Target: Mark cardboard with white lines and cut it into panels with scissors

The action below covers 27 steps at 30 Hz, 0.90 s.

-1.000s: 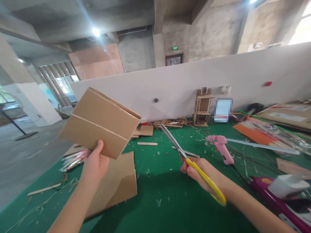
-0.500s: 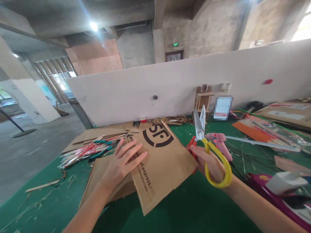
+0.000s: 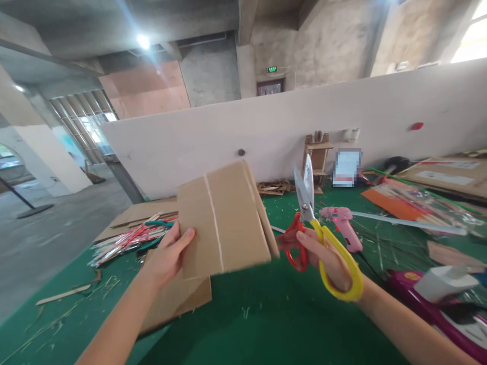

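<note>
My left hand grips the left edge of a folded piece of cardboard, thumb on its front face and fingers behind. The cardboard is raised above the table, its plain brown side towards me, with a pale line down it. In my right hand is a pair of scissors with one red and one yellow handle, blades pointing up and slightly apart. The right fingertips are at the cardboard's right edge; I cannot tell whether they touch it. Beneath lies another cardboard sheet.
A pink glue gun lies right of the scissors. Wrapped sticks and teal-handled pliers are on the left. A small cardboard stand is by the white partition. A purple device sits at the right.
The cardboard has been turned from its printed face to a plain face and lifted. My left hand has gone from lying spread on it to gripping its left edge. The scissors stay in my right hand.
</note>
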### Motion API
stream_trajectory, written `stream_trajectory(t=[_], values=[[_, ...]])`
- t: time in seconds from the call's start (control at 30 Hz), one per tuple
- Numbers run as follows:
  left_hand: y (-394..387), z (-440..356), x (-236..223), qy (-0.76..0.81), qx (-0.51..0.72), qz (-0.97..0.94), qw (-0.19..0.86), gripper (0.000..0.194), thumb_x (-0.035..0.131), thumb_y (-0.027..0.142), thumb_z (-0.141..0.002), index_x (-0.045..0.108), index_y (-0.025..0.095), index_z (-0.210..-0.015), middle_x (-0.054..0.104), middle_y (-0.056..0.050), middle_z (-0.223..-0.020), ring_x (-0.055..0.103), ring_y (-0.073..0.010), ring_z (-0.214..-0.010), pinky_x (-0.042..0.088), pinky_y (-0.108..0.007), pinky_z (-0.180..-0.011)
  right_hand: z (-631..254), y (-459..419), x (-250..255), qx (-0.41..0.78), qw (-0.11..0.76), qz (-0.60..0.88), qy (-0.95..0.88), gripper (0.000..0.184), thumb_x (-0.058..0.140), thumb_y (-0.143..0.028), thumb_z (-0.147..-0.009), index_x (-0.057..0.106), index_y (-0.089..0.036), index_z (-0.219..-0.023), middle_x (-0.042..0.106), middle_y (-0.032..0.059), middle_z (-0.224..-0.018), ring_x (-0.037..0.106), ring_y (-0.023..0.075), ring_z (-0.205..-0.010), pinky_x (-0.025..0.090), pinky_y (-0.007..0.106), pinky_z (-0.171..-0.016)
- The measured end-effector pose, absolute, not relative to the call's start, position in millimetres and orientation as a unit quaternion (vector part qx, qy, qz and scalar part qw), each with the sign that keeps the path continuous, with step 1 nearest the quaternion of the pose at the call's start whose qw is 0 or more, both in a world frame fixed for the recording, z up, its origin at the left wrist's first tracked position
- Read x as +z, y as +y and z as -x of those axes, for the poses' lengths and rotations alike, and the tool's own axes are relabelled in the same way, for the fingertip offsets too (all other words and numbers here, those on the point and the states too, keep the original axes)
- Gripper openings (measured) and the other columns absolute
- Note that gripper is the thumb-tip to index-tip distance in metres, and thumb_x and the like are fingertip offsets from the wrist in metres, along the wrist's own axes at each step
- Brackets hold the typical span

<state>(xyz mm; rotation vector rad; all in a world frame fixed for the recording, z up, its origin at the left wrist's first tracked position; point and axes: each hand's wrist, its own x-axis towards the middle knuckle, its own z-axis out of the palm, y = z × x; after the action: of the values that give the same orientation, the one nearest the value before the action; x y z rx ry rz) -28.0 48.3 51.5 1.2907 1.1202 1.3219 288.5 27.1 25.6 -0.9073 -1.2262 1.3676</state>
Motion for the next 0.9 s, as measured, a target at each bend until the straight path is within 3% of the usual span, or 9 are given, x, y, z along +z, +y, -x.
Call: stream_trajectory(t=[0.13,0.27,0.37,0.47,0.57,0.67,0.73,0.77,0.9], values=[[43,51,68,0.460,0.335,-0.618,0.542,0.055,0.070,0.036,-0.073,0.054,0.027,-0.125,0.068,-0.008,-0.111,0.066,-0.0276,-0.094,0.053,-0.036,-0.077,-289,25,28,0.578,0.514,0.350,-0.528,0.036,0.049,-0.054,-0.086,0.065,-0.023,-0.092,0.066,0.0097,-0.100,0.063,0.0225,-0.085,0.047,0.027,-0.051],[46,49,92,0.469,0.217,-0.704,0.486,0.050,0.067,0.035,-0.075,0.057,0.030,-0.123,0.072,-0.005,-0.095,0.068,-0.0268,-0.087,0.052,-0.034,-0.071,-291,19,35,0.644,0.431,0.322,-0.544,0.034,0.056,-0.055,-0.080,0.063,-0.023,-0.088,0.065,0.0072,-0.090,0.061,0.0185,-0.070,0.046,0.026,-0.047],[55,32,112,0.510,0.200,-0.762,0.346,0.049,0.068,0.038,-0.072,0.061,0.032,-0.120,0.072,-0.003,-0.089,0.068,-0.0265,-0.081,0.050,-0.030,-0.064,-287,19,27,0.634,0.372,0.347,-0.583,0.027,0.062,-0.047,-0.078,0.062,-0.021,-0.085,0.062,0.0015,-0.077,0.055,0.0117,-0.055,0.046,0.024,-0.047],[64,14,125,0.512,0.186,-0.825,0.151,0.043,0.063,0.042,-0.075,0.062,0.035,-0.118,0.070,-0.002,-0.089,0.065,-0.0254,-0.077,0.048,-0.033,-0.068,-278,22,11,0.580,0.382,0.384,-0.609,0.022,0.066,-0.040,-0.076,0.060,-0.019,-0.077,0.060,-0.0006,-0.070,0.053,0.0095,-0.050,0.044,0.021,-0.045],[67,1,123,0.484,0.269,-0.831,-0.050,0.048,0.059,0.039,-0.080,0.053,0.034,-0.127,0.061,-0.006,-0.114,0.057,-0.0290,-0.102,0.042,-0.044,-0.089,-269,24,3,0.567,0.436,0.396,-0.575,0.019,0.064,-0.037,-0.077,0.058,-0.019,-0.077,0.059,-0.0018,-0.065,0.054,0.0103,-0.049,0.047,0.023,-0.046],[57,-6,103,0.469,0.458,-0.735,-0.172,0.050,0.062,0.033,-0.078,0.051,0.024,-0.127,0.049,-0.012,-0.127,0.042,-0.0299,-0.120,0.031,-0.047,-0.102,-268,27,7,0.570,0.531,0.377,-0.501,0.023,0.068,-0.037,-0.073,0.058,-0.018,-0.081,0.061,-0.0013,-0.065,0.056,0.0117,-0.049,0.047,0.024,-0.047],[44,-13,83,0.491,0.582,-0.636,-0.124,0.045,0.062,0.032,-0.078,0.052,0.022,-0.121,0.050,-0.012,-0.119,0.046,-0.0272,-0.116,0.037,-0.043,-0.099,-269,29,13,0.577,0.580,0.358,-0.449,0.027,0.072,-0.037,-0.068,0.060,-0.017,-0.083,0.063,0.0001,-0.067,0.057,0.0128,-0.050,0.049,0.026,-0.048],[38,-18,73,0.516,0.625,-0.584,-0.048,0.043,0.062,0.034,-0.078,0.052,0.022,-0.118,0.052,-0.010,-0.114,0.050,-0.0258,-0.110,0.042,-0.041,-0.093,-270,30,16,0.582,0.596,0.349,-0.428,0.029,0.074,-0.036,-0.067,0.061,-0.017,-0.083,0.064,0.0009,-0.069,0.058,0.0132,-0.051,0.049,0.027,-0.049],[22,-38,46,0.526,0.588,-0.437,0.432,0.039,0.061,0.044,-0.078,0.056,0.021,-0.108,0.058,-0.008,-0.101,0.059,-0.0227,-0.092,0.051,-0.035,-0.071,-271,32,21,0.594,0.627,0.322,-0.387,0.031,0.076,-0.033,-0.064,0.064,-0.018,-0.087,0.067,0.0030,-0.078,0.060,0.0154,-0.059,0.050,0.027,-0.049]])
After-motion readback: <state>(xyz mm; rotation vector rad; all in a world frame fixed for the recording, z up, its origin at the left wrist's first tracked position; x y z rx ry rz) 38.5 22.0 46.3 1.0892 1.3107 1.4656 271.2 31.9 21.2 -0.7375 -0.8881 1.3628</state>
